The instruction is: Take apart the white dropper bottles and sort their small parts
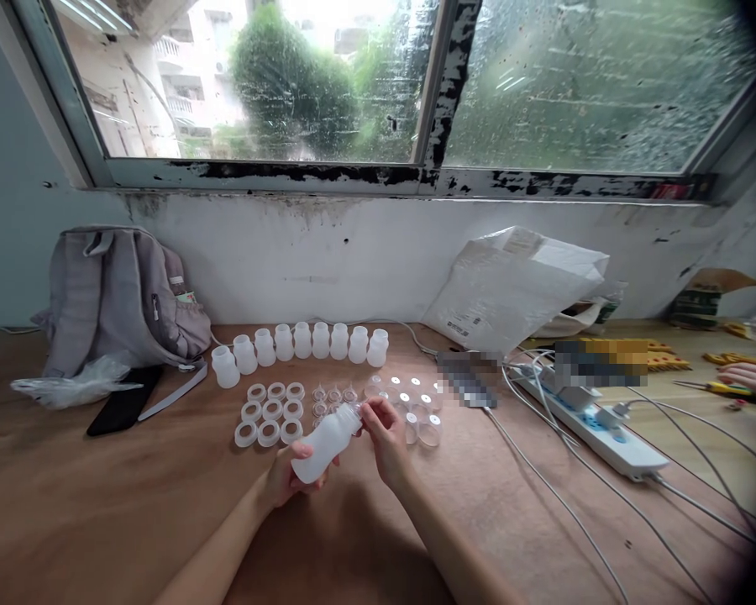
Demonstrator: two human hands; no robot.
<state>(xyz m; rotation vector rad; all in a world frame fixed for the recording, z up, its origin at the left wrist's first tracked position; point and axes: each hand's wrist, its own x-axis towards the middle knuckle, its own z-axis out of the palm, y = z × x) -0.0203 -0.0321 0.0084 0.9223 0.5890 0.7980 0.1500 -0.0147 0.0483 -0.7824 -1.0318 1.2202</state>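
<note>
My left hand is wrapped round a frosted white baby bottle, tilted with its mouth up to the right. At that mouth my right hand has its fingertips pinched on a small clear piece that looks like a nipple, mostly hidden by the fingers. Behind the bottle lie several clear bottle nipples, partly covered by it. White collar rings are laid out in rows to the left. Clear domed caps stand in rows to the right. Farther back, several more frosted bottles stand upright in a curved line.
A grey backpack, a crumpled clear bag and a black flat case lie at left. On the right are a phone, a white plastic bag and a power strip with trailing cables. Another person's hand shows at far right.
</note>
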